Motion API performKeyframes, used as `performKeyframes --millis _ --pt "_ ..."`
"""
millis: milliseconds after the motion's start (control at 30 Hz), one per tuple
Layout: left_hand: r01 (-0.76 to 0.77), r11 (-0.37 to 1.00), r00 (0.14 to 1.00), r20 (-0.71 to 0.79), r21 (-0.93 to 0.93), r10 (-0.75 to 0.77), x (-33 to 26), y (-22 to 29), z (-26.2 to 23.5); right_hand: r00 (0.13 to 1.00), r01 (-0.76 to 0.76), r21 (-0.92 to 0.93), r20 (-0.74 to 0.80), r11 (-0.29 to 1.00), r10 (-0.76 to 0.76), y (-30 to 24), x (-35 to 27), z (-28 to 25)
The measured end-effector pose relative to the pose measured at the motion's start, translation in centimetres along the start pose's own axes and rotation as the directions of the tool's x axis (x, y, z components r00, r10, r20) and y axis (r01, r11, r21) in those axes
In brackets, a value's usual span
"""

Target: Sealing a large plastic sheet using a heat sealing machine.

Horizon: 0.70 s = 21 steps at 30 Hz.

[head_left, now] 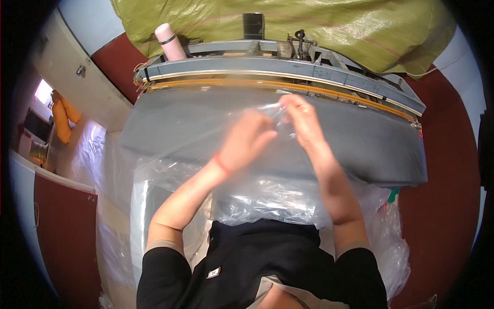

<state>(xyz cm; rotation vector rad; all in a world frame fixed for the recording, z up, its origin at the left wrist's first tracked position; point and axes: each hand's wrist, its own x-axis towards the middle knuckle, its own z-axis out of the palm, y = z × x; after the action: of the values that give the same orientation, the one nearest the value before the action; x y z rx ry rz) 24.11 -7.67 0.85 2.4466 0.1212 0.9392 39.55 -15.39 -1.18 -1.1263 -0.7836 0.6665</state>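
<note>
Clear plastic film (267, 201) lies in shiny folds along my front, and a thin stretch of it rises over the grey-covered work table (370, 139). My right hand (304, 121) is above the table's middle, its fingertips pinched on a gathered edge of the film. Close by on its left, my left hand (249, 136) is smeared by motion, so its fingers cannot be made out. A red band circles the left wrist.
Behind the table top runs a grey metal frame (226, 67) with orange strips. A pink bottle (170, 44) and a dark phone-like slab (253, 26) stand there, before a yellow-green woven sheet (329, 23). More film hangs at both sides; a door (77, 62) is at left.
</note>
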Motion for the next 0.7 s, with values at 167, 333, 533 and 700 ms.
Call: performKeyframes --millis 167,333,533,700 --pt "0.684 0.354 0.679 0.734 -0.637 0.008 -2.4 1.2 0.8 0.846 0.079 0.043 -0.532 0.996 -0.044 0.7 1.6 -8.2" --pt "0.849 0.382 0.392 0.920 -0.366 0.009 -6.5 0.6 -5.8 0.646 -0.042 -0.704 -0.561 0.709 -0.518 1.0 -0.8 -27.9" --pt "0.878 0.476 0.264 0.780 0.050 -0.568 -9.5 -5.7 -20.0 0.614 -0.327 -0.901 -0.431 0.285 -0.661 -2.7 -11.4 -46.9" --pt "0.800 0.595 0.582 0.145 0.069 -0.800 -7.8 -10.2 -34.3 0.605 -0.528 -0.818 -0.551 0.228 -0.575 -4.5 -13.3 -48.5"
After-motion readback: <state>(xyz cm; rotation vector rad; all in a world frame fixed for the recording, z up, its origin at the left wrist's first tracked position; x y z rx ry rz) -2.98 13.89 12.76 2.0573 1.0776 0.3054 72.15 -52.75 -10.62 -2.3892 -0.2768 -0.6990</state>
